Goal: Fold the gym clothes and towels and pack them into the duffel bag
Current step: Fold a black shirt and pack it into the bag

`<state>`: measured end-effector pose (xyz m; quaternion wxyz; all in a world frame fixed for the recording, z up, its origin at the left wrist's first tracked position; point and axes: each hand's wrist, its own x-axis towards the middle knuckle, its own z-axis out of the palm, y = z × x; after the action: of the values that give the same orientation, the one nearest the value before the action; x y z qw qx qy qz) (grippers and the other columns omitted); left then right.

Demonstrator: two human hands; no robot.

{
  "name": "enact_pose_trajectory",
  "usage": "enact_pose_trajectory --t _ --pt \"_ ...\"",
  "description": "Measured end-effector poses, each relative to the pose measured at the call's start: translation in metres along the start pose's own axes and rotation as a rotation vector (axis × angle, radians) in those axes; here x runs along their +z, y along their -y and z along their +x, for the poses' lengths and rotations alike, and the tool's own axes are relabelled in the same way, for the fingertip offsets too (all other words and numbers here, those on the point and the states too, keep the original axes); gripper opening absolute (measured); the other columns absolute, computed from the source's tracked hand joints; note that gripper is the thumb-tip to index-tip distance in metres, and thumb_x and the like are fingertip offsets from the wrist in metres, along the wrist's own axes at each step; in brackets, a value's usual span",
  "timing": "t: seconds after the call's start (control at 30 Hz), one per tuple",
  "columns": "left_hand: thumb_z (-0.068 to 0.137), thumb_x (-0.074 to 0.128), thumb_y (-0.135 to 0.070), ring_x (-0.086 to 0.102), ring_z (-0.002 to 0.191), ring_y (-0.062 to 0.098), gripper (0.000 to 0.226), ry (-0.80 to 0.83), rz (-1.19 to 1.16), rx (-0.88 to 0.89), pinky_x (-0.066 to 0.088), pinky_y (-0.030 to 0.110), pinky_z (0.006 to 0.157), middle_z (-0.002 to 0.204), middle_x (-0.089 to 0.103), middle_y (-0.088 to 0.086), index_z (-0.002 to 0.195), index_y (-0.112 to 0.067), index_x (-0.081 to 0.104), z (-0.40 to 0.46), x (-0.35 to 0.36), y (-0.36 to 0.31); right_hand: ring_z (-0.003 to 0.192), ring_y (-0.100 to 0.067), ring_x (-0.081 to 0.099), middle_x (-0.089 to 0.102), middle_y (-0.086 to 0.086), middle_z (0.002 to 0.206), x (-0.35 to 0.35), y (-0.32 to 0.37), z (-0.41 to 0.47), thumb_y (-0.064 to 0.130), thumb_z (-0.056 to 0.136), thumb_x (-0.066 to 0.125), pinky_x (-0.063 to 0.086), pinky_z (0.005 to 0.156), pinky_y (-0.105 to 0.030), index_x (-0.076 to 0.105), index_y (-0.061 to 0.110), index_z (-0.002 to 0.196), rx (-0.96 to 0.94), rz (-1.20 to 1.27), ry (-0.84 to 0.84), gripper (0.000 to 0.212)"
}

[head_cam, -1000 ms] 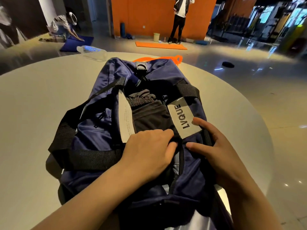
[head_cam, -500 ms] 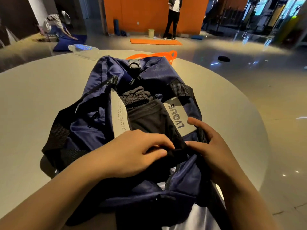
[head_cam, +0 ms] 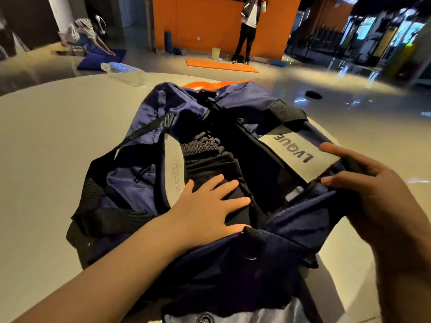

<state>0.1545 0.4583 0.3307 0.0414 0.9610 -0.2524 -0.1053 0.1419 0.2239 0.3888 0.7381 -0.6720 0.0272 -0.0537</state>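
On the bench (head_cam: pixel 46 141), the navy duffel bag (head_cam: pixel 144 190) sags limp and slippery while the left hand (head_cam: pixel 205 210) presses flat-fingered on soft, light black clothes (head_cam: pixel 210 164) inside and the right hand (head_cam: pixel 373 194) pinches the opening's right edge, likely the best hold.

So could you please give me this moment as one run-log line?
left hand: flat on black clothes | right hand: holds bag rim open | bag on table

Left hand (head_cam: pixel 205 206) flat, fingers (head_cam: pixel 233 185) spread, right hand (head_cam: pixel 373 197) gripping, thumb and forefinger curled
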Motion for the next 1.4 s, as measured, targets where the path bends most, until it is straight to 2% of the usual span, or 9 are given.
enact_pose_trajectory --t 0.1,0.2,0.37,0.7,0.83,1.0,1.13,1.27,1.4 --pt "0.083 0.043 -0.072 -0.006 0.146 0.013 0.085 -0.126 0.045 -0.037 0.017 0.041 0.116 0.160 -0.004 -0.008 0.152 -0.035 0.009 0.005 -0.005 0.002 0.102 -0.028 0.066 0.065 -0.015 0.115 0.001 0.004 -0.004 -0.017 0.080 0.047 0.055 0.064 -0.021 0.067 0.016 0.109 -0.007 0.032 0.010 0.048" --pt "0.079 0.046 -0.075 -0.019 0.146 0.020 0.102 -0.079 0.149 -0.102 0.001 0.052 0.117 0.158 -0.022 0.002 0.153 -0.027 -0.005 0.016 -0.011 0.004 0.104 -0.029 0.065 0.065 -0.016 0.117 0.002 0.010 -0.006 -0.013 0.075 0.049 0.055 0.063 -0.022 0.066 0.018 0.112 0.010 0.059 0.051 0.051" --pt "0.090 0.047 -0.058 -0.027 0.143 0.024 0.086 0.162 0.081 -0.043 -0.009 0.067 0.109 0.156 -0.029 -0.004 0.152 -0.032 -0.007 0.025 -0.018 0.004 0.102 -0.026 0.068 0.068 -0.010 0.117 0.009 0.012 -0.011 0.006 0.064 0.055 0.058 0.069 -0.027 0.056 0.019 0.130 0.053 0.144 0.177 0.067" --pt "0.087 0.033 -0.072 -0.030 0.142 0.021 0.081 0.203 0.121 0.036 -0.012 0.068 0.107 0.156 -0.027 -0.008 0.148 -0.044 -0.012 0.020 -0.012 -0.004 0.108 -0.030 0.064 0.064 -0.014 0.124 0.003 -0.014 -0.014 0.009 0.062 0.068 0.056 0.083 -0.036 0.053 0.014 0.133 0.151 0.242 0.094 0.073" --pt "0.082 0.025 -0.079 -0.028 0.143 0.021 0.085 0.169 0.097 -0.036 -0.013 0.066 0.108 0.157 -0.027 -0.006 0.150 -0.040 -0.008 0.021 -0.009 -0.011 0.108 -0.030 0.065 0.065 -0.014 0.122 -0.004 -0.020 -0.022 0.023 0.023 0.096 0.058 0.075 -0.036 0.061 0.015 0.128 0.186 0.298 0.131 0.111" --pt "0.080 0.040 -0.079 -0.016 0.147 0.022 0.094 0.152 0.119 -0.126 -0.005 0.068 0.109 0.161 -0.010 -0.002 0.153 -0.028 0.010 0.033 -0.013 -0.016 0.086 -0.021 0.072 0.073 -0.009 0.102 0.012 -0.016 -0.036 0.013 0.048 0.082 0.057 0.060 -0.025 0.074 0.014 0.106 0.124 0.349 0.147 0.059" --pt "0.078 0.048 -0.075 -0.012 0.147 0.014 0.096 0.017 -0.095 -0.071 -0.011 0.059 0.114 0.160 -0.014 -0.010 0.152 -0.037 -0.001 0.024 -0.010 -0.007 0.102 -0.012 0.065 0.066 -0.002 0.118 0.018 -0.057 -0.040 -0.004 0.080 0.065 0.054 0.081 -0.027 0.056 0.024 0.129 0.125 -0.130 -0.035 0.057" --pt "0.092 0.053 -0.048 0.010 0.147 0.009 0.070 -0.361 -0.274 -0.062 0.007 0.040 0.120 0.161 0.009 -0.008 0.151 -0.028 0.021 0.003 -0.010 0.005 0.102 0.002 0.048 0.042 0.009 0.124 0.018 -0.081 -0.050 0.029 0.082 0.071 0.042 0.097 -0.025 0.042 0.035 0.138 -0.058 -0.784 -0.072 0.063" --pt "0.086 0.029 -0.063 0.023 0.144 0.016 0.064 -0.581 -0.062 -0.104 0.006 0.051 0.115 0.155 0.031 -0.003 0.141 -0.034 0.045 -0.028 0.008 0.017 0.128 -0.016 0.033 0.028 0.007 0.146 0.020 -0.080 -0.050 0.057 0.088 0.047 0.037 0.103 -0.034 0.045 0.039 0.137 -0.388 -1.231 -0.069 0.052"
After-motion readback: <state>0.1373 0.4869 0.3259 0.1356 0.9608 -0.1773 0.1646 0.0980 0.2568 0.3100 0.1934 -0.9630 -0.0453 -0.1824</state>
